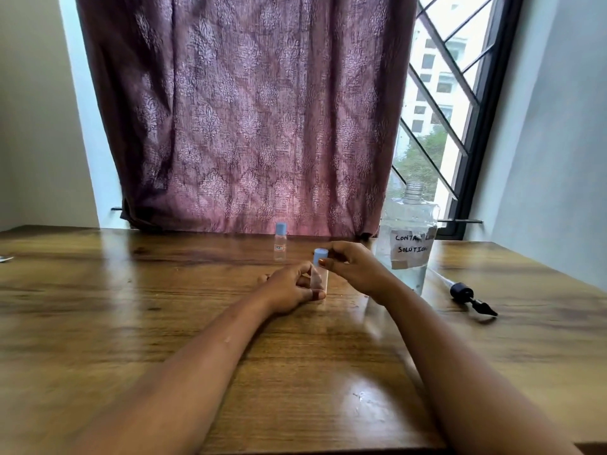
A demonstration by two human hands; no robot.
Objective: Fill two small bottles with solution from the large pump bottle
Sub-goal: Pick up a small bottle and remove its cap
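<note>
A small clear bottle stands upright on the wooden table at the middle. My left hand grips its body near the base. My right hand pinches its light blue cap from the right. A second small bottle with a blue cap and a small label stands farther back, untouched. The large clear bottle, labelled as contact lens solution, stands to the right with its neck uncovered. Its black pump head with a clear tube lies on the table to the right of it.
A maroon patterned curtain hangs behind the table's far edge. A barred window is at the back right. A small pale object lies at the far left edge of the table.
</note>
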